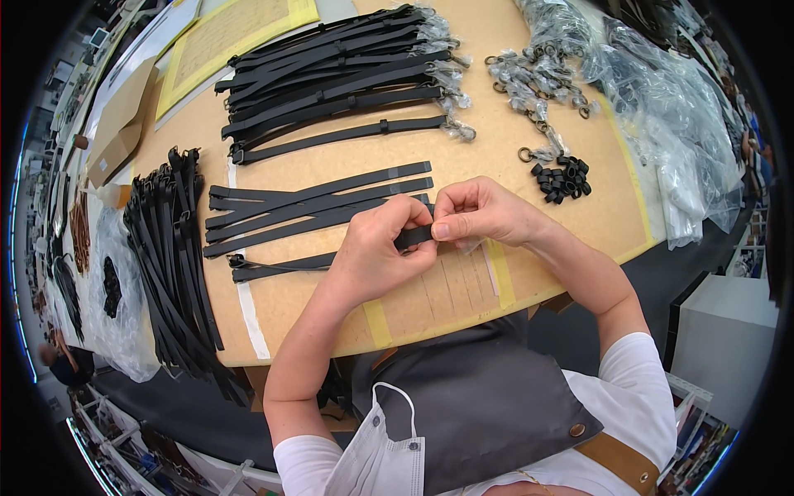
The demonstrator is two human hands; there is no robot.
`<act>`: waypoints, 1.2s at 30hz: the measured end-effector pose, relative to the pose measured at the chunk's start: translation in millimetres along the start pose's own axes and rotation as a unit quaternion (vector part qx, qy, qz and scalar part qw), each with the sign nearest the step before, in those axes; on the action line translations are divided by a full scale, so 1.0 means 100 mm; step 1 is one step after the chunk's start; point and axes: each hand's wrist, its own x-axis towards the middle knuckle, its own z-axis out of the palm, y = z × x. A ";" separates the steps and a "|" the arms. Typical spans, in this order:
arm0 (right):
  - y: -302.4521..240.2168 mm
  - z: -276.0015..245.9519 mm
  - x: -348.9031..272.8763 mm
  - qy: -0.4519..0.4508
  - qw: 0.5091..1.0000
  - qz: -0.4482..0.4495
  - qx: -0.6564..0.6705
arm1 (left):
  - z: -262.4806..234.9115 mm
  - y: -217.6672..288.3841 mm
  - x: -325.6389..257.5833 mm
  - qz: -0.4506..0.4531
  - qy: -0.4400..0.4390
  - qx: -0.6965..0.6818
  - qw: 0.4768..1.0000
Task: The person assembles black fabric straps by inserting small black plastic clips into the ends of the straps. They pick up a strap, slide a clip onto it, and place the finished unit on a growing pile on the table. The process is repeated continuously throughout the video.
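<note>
A: Report the position of the hands.

B: Both hands are together over the near edge of the table (579, 217). The left hand (376, 248) and the right hand (480, 211) are each pinched shut on one black strap (285, 264). Thumbs and forefingers meet at the strap's right end, where a short dark section shows between the two hands.

A: Location of the strap?

B: It lies flat on the table and runs left from the hands. Its far end carries a small metal buckle. That end stops just short of a white tape line (248, 306) on the table.

A: Items around the strap?

B: Just behind it lies a group of loose straps (318, 202), fanned and partly overlapping. Further behind the strap is a larger stack of finished straps (331, 78) with plastic-wrapped ends. To the left of the strap, a long bundle of straps (169, 264) lies along the table's left edge.

A: And to the right?

B: Behind and right of the strap's held end sits a small heap of black loops (562, 178). Beyond that are metal rings in clear wrap (542, 74), then a pile of clear plastic bags (670, 107).

A: Anything nearer the person?

B: Strips of yellow tape (376, 322) mark the table edge just below the hands. A dark apron (480, 405) and a white face mask (385, 459) are visible below the table.
</note>
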 end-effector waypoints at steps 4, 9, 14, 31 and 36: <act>0.01 0.00 0.00 -0.001 1.000 -0.004 -0.001 | 0.00 0.00 0.00 -0.005 -0.003 -0.004 1.000; 0.02 -0.01 0.01 -0.001 1.000 -0.004 -0.006 | 0.00 0.01 0.00 -0.006 -0.007 0.003 1.000; -0.01 0.02 -0.01 -0.008 1.000 -0.014 -0.024 | -0.01 0.03 -0.01 -0.013 -0.017 0.002 1.000; 0.11 0.06 0.02 -0.042 0.997 -0.059 0.019 | -0.08 0.04 -0.02 -0.012 -0.052 -0.135 0.989; 0.01 -0.06 -0.02 -0.099 0.995 -0.025 0.001 | -0.16 0.08 -0.03 -0.042 -0.055 -0.120 0.990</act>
